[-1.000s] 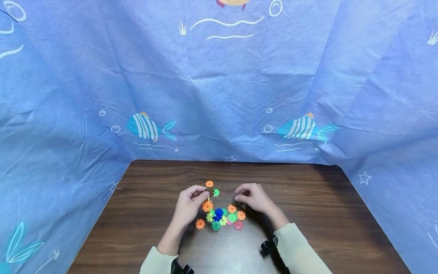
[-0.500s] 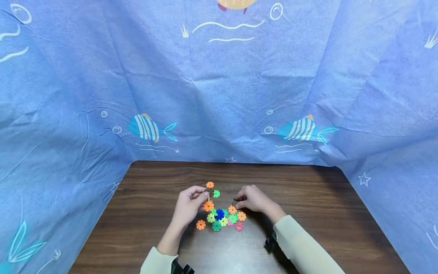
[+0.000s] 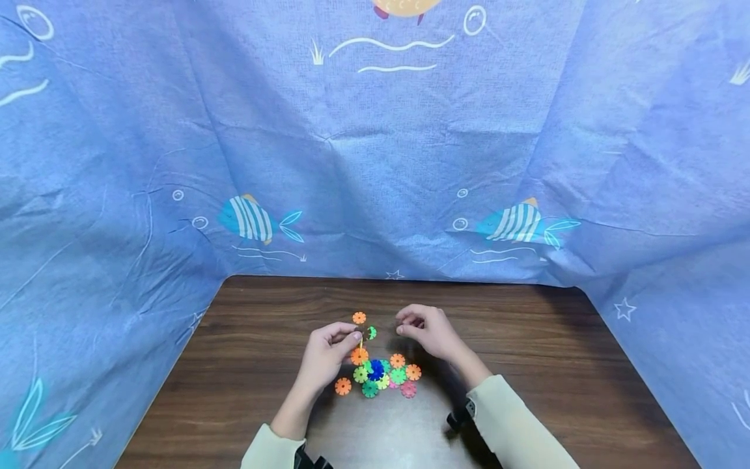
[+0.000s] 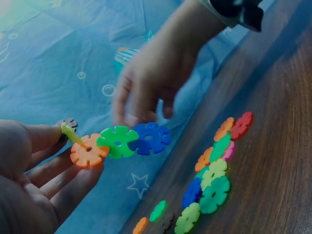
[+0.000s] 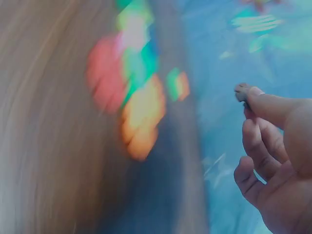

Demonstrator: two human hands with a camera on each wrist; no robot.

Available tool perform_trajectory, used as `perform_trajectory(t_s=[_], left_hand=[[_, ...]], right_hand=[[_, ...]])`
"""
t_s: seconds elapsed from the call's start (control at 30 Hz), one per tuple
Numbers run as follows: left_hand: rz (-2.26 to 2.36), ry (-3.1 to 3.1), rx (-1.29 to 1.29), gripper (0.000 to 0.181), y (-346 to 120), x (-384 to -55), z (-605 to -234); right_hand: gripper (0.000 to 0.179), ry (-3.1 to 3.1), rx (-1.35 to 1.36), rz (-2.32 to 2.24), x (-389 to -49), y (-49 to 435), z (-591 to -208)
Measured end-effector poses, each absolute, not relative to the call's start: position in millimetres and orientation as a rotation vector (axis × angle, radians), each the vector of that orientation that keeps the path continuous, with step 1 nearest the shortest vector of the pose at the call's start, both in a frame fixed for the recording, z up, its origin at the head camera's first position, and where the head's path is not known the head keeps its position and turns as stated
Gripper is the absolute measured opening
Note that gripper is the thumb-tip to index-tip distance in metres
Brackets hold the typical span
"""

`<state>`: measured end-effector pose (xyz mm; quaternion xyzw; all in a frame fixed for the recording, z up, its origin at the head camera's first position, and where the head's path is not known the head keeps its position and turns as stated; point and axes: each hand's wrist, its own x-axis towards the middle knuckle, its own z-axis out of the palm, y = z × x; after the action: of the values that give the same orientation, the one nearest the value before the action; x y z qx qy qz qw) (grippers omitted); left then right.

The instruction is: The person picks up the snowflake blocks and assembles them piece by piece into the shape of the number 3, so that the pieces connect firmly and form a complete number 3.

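Note:
In the left wrist view my left hand (image 4: 36, 175) pinches a yellow notched disc (image 4: 69, 134). Joined to it in a chain are an orange disc (image 4: 89, 150), a green disc (image 4: 117, 142) and a blue disc (image 4: 152, 139). A dark brown disc (image 4: 68, 123) shows at those fingertips too. Thumb and forefinger of my right hand (image 5: 280, 141) pinch a small brown notched disc (image 5: 241, 91). The head view has this right hand (image 3: 432, 332) raised to the right of the chain, its disc hardly visible there.
Several loose notched discs lie on the wooden table (image 3: 263, 306), among them a red disc (image 4: 242, 125) and a dark green disc (image 4: 215, 195). One orange disc (image 3: 343, 386) lies apart at the left. Blue fish-printed cloth (image 3: 375, 163) hangs behind the table.
My right hand dipped toward the discs on the table, then rose and moved slightly away from me. My left hand with the chain has shifted only slightly.

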<state>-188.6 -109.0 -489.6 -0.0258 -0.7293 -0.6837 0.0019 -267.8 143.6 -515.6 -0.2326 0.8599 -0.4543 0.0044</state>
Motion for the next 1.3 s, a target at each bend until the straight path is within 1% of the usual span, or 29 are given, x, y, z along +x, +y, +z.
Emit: perform_trajectory(t_s=[0.17, 0.33, 0.7, 0.93, 1.17, 1.3], left_hand=[[-2.114, -2.288, -0.141, 0.014, -108.5, -189.6, -492.3], [-1.996, -2.313, -0.236, 0.011, -108.0, -190.0, -493.9], [-1.841, -2.419, -0.314, 0.013, -105.0, -187.7, -495.3], [-1.734, -2.437, -0.301, 0.011, -103.1, -184.4, -494.4], [-1.64, -2.448, -0.315, 0.011, -101.0, -182.3, -492.0], [-1.553, -2.484, -0.328, 0.014, -100.7, -181.0, -492.2]], right_hand=[[0.023, 2.518, -0.668, -1.812, -247.7, 129.0, -497.1], [0.024, 2.394, -0.671, -1.986, -231.3, 120.9, -494.5], [0.026, 2.296, -0.686, -2.016, -221.8, 119.3, -503.3], [0.035, 2.301, -0.725, -1.962, -219.2, 119.5, -499.1], [0.03, 2.352, -0.778, -1.939, -218.1, 116.9, -500.2], [0.026, 2.389, -0.73, -1.924, -215.6, 114.4, -502.3]])
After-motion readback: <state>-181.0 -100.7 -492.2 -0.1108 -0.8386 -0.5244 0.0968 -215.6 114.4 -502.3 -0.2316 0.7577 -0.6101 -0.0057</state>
